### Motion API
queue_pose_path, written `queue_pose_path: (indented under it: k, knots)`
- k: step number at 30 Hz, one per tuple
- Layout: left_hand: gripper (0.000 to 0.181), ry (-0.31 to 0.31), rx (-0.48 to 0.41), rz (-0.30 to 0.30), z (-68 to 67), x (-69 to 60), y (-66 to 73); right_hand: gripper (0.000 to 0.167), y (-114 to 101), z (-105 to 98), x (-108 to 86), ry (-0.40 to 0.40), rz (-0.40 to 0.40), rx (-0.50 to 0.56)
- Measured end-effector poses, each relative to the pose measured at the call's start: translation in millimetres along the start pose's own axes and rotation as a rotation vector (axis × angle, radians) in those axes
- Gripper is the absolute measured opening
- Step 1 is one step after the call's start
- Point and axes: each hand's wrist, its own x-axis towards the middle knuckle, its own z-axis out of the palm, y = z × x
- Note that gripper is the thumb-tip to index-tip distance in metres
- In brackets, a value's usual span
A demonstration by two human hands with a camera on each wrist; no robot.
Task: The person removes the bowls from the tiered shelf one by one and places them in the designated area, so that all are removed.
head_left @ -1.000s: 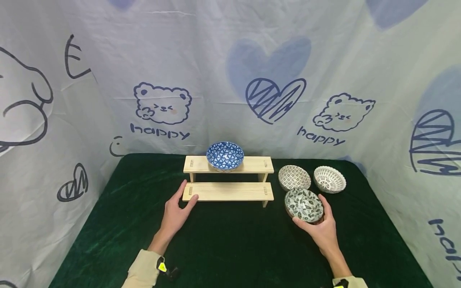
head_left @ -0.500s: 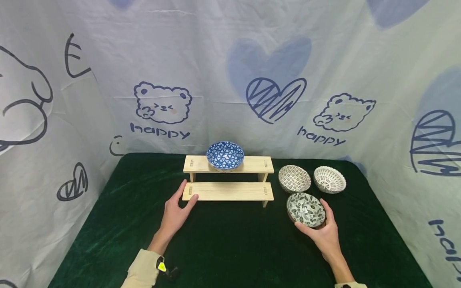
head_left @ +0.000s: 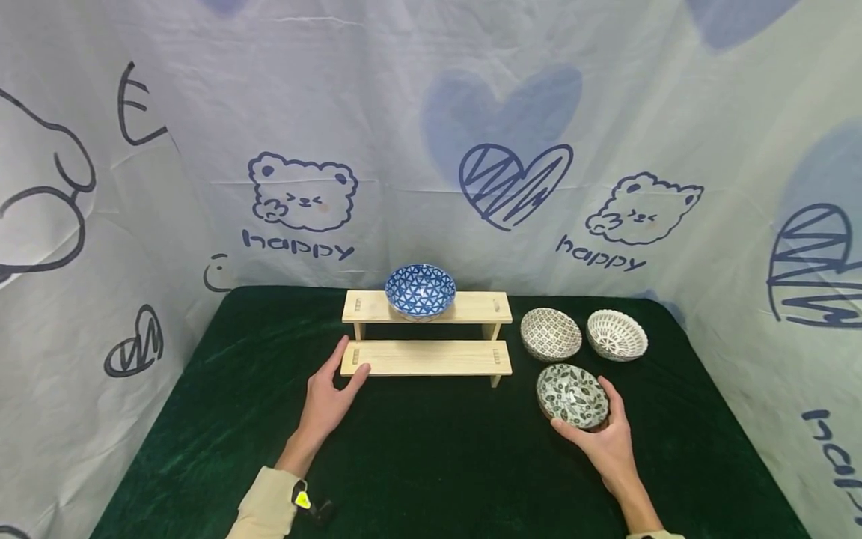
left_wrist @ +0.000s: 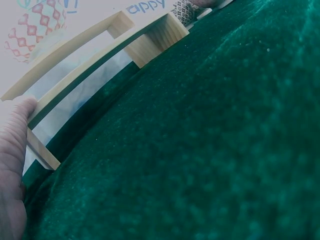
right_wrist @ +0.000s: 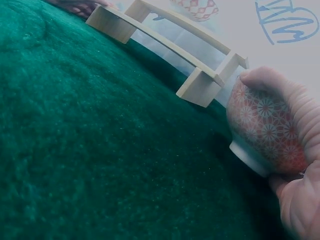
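Note:
My right hand (head_left: 608,442) holds a small bowl (head_left: 572,395) with a green leaf pattern inside, thumb at the near rim and fingers round the right side. The right wrist view shows this bowl (right_wrist: 267,125) tilted, with flowers on its outside and its white foot above the cloth. At the left end of a two-tier wooden stand (head_left: 431,358), my left hand (head_left: 328,400) grips the lower board, thumb at its front edge. In the left wrist view, the thumb (left_wrist: 17,112) touches the board's corner. On the stand's upper board sits a blue triangle-patterned bowl (head_left: 420,290).
Behind the held bowl, a brown lattice-patterned bowl (head_left: 550,334) and a white ribbed-pattern bowl (head_left: 616,335) stand to the right of the stand. Dark green cloth (head_left: 431,464) covers the table. A printed white curtain (head_left: 404,112) hangs behind it.
My right hand has drawn the leaf-patterned bowl toward me and slightly right, away from the lattice-patterned bowl. My left hand stays in place on the stand.

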Motion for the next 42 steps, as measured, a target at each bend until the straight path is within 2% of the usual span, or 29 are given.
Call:
queue_pose_path:
  k: [14, 24, 29, 34, 42]
  knots:
    - [0.08, 0.006, -0.004, 0.002, -1.3, -1.4, -1.0, 0.134, -6, -12, 3.6, -0.142, 0.124, -0.181]
    - [0.08, 0.006, -0.002, 0.001, -1.8, -0.6, 1.3, 0.137, -11, -16, 4.1, -0.177, 0.112, -0.222]
    - [0.079, 0.011, -0.006, 0.012, -0.5, 0.1, -0.2, 0.133, -15, -20, 4.9, -0.17, 0.052, -0.207]
    - [0.079, 0.015, -0.007, 0.02, 0.2, 0.6, -1.9, 0.122, -20, -23, 6.4, -0.152, -0.02, -0.135]
    - [0.078, 0.015, -0.012, 0.021, 1.3, 0.2, -2.6, 0.093, -29, -24, 5.5, 0.007, -0.177, 0.029]
